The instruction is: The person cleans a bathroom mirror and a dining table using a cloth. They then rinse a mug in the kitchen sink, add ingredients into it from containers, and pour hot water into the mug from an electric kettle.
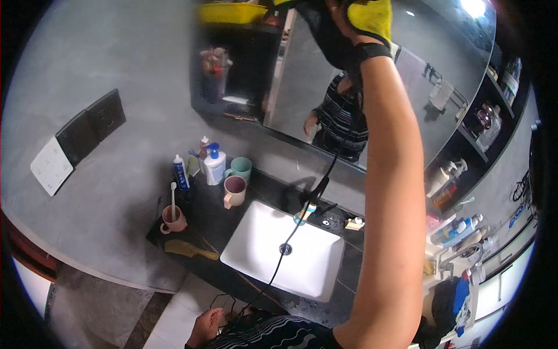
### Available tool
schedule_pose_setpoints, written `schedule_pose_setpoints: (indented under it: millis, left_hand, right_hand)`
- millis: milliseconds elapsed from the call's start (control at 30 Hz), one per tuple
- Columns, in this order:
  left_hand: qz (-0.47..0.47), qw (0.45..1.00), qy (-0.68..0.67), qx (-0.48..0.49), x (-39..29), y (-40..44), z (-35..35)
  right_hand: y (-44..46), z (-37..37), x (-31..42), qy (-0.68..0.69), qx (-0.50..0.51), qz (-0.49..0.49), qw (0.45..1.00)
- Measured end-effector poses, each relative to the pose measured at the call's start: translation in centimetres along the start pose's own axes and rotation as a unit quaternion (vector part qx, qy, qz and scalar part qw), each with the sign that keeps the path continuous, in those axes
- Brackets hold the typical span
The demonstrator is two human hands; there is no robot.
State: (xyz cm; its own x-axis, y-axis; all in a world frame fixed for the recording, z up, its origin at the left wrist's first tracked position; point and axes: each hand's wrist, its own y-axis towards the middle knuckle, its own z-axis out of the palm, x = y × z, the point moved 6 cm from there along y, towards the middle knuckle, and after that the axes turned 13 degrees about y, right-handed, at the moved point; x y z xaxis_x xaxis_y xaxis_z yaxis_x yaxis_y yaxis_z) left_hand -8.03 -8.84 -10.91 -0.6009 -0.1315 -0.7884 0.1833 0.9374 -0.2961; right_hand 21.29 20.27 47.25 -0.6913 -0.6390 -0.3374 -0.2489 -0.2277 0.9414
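High against the mirror (302, 81), my right hand (344, 22) is raised, its fingers mostly hidden. It is closed on a yellow-and-black cloth (372, 18), and a black band circles the wrist. Down at the bottom left, my left hand (206, 327) hangs beside the counter with its fingers curled in. Nothing shows in it, and a thin black cable (273, 273) loops close by. The mirror reflects a striped top and the lowered hand.
Below is a white sink (250, 238) in a black counter. Left of it stand a pink mug (235, 189), a green mug (241, 167), a pump bottle (214, 166), a toothbrush cup (173, 219) and a comb (189, 250). Shelves (474, 142) with bottles flank the mirror. A yellow basket (232, 13) sits upper left.
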Motion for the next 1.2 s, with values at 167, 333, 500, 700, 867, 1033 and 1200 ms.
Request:
schedule_pose_setpoints:
  millis: [167,333,500,700,867,1033,1200]
  left_hand:
    - [0.025,1.0,0.01,-0.007,0.1,1.2,0.5]
    - [0.056,0.997,0.05,0.013,-2.1,1.5,-1.0]
    - [0.094,0.993,0.075,0.001,-2.3,1.3,-1.3]
    - [0.053,0.991,0.105,0.064,-0.7,1.7,-0.6]
    - [0.068,0.973,-0.153,0.158,11.1,2.8,4.9]
    - [0.097,0.926,0.3,0.21,-0.9,1.0,0.3]
    - [0.009,0.978,0.12,0.173,1.2,3.3,2.1]
  right_hand:
    - [1.4,-7.7,-1.8,-0.175,0.0,-0.013,0.985]
    - [-0.6,-16.7,-11.6,-0.474,0.16,0.058,0.864]
    - [-8.7,-21.1,-14.2,-0.504,0.354,0.386,0.687]
    - [-23.2,-18.4,-7.4,-0.396,0.217,0.171,0.876]
    - [-20.4,-17.3,-5.9,-0.267,0.159,0.161,0.937]
    - [-5.9,-20.3,-19.7,-0.484,0.291,0.18,0.805]
    - [3.1,-22.7,-21.0,-0.532,0.318,0.302,0.724]
